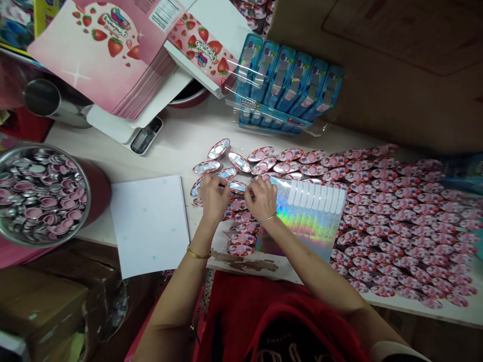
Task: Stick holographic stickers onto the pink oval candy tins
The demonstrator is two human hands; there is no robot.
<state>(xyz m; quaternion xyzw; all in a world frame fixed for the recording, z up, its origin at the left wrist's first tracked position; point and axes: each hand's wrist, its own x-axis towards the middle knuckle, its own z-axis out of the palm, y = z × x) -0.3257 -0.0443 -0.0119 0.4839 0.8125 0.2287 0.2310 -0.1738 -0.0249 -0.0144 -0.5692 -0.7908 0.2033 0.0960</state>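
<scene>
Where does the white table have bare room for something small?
On the white table between the white digital scale, the flat white paper stack and the nearest shiny oval tins. A narrow bare strip separates these tins from the plastic-wrapped blue boxes. Pink-red oval tins crowd the right side; the left hand and right hand fill the middle.

Oval pieces (pixel 379 229) toward three o'clock: pink-and-red print, pale pink discs (pixel 383 291). Sheet (pixel 302 218): silver holographic (rainbow sheen, green through orange), white strips (pixel 315 194) along twelve-o'clock edge. Cartons (pixel 94 60), ten o'clock: pink, red strawberry pattern. Packs (pixel 279 75), one o'clock: blue. Pot (pixel 101 196), nine o'clock: dark red wall.
</scene>
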